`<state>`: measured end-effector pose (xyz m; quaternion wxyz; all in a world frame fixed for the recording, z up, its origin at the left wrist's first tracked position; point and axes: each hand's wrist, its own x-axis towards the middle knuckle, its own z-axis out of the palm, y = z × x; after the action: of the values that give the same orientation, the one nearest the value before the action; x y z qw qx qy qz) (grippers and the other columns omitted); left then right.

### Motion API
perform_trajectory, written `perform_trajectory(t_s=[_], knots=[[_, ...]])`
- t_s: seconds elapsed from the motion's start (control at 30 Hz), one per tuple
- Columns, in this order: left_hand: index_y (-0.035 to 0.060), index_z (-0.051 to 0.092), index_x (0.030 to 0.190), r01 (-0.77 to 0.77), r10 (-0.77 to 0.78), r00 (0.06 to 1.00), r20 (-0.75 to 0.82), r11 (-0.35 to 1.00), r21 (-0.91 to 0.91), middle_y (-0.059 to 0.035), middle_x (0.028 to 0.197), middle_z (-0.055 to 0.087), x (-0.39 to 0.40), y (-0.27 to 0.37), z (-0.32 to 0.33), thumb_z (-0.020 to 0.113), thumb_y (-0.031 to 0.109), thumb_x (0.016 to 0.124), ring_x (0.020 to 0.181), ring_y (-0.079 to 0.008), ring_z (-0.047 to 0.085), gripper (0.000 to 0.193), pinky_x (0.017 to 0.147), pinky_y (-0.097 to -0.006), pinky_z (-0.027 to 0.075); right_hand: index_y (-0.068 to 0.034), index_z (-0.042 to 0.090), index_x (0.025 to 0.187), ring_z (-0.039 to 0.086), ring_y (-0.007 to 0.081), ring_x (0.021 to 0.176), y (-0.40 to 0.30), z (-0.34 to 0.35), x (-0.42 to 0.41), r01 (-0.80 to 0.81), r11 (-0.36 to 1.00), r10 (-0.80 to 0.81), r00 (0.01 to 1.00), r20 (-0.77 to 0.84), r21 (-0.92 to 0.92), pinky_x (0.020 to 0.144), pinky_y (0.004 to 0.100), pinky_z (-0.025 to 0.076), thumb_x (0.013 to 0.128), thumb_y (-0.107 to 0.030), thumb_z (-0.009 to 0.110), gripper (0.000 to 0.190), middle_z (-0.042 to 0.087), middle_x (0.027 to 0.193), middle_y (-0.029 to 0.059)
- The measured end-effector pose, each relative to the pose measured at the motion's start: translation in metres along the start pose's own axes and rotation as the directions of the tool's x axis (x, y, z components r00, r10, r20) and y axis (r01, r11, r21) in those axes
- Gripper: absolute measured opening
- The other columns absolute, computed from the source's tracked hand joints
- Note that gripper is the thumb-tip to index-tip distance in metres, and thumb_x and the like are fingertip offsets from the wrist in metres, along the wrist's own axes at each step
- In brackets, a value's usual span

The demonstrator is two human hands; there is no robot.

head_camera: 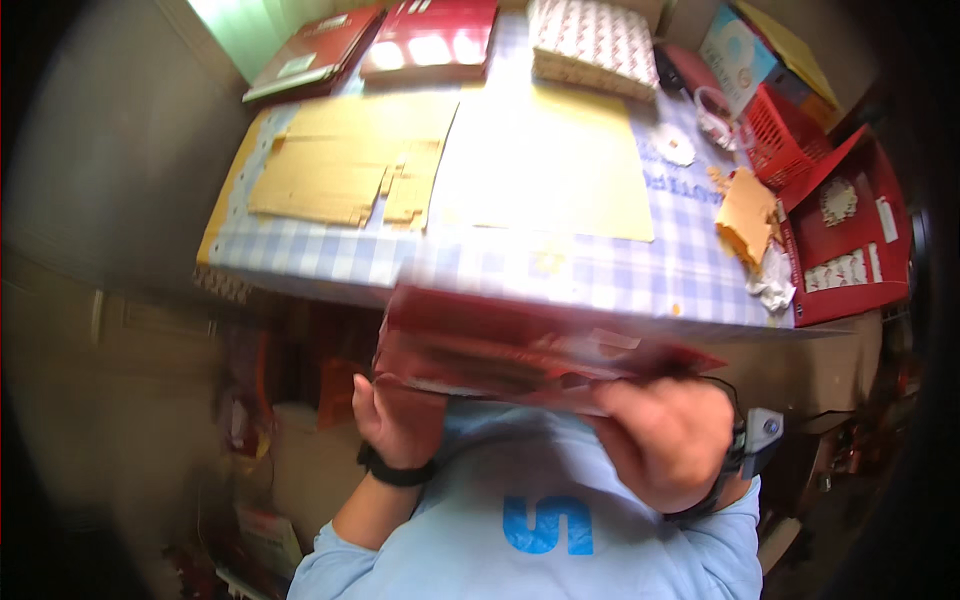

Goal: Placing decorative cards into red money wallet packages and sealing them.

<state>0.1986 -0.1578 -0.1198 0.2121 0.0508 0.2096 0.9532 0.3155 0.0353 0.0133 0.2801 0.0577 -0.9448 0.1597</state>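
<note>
A dark red glossy box or folder (pixel 480 337), blurred by motion, is held in front of my chest near the table's front edge. My left hand (pixel 405 427) supports its left end, with the thumb raised at the corner and the fingers hidden behind the red material. At the near right edge, my right hand (pixel 667 435) grips it between bent fingers and thumb. A pale patch shows on its face. Because of the blur, I cannot tell whether it is folded or flat.
On the checked tablecloth (pixel 315 251) lie a tan cardboard piece (pixel 322 176) and a cream sheet (pixel 555 172). Red boxes (pixel 431 41) and a patterned stack (pixel 592 49) stand behind. To the right are a red basket (pixel 784 142), torn orange paper (pixel 746 214) and an open red box (pixel 851 232).
</note>
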Motion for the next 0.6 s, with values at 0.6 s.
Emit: perform_trajectory(t_s=[0.6], knots=[[-0.0025, 0.053, 0.125, -0.451, -0.118, 0.891, 0.438, -0.326, 0.831, -0.0289, 0.122, 0.054, 0.232, -0.007, 0.076, 0.071, 0.025, 0.081, 0.122, -0.0398, 0.048, 0.055, 0.101, -0.0419, 0.041, -0.001, 0.061, 0.11, 0.065, 0.0304, 0.07, 0.164, 0.04, 0.045, -0.639, 0.764, 0.625, 0.767, 0.145, 0.083, 0.065, 0.0402, 0.051, 0.078, -0.032, 0.073, 0.046, 0.065, 0.074, 0.0148]])
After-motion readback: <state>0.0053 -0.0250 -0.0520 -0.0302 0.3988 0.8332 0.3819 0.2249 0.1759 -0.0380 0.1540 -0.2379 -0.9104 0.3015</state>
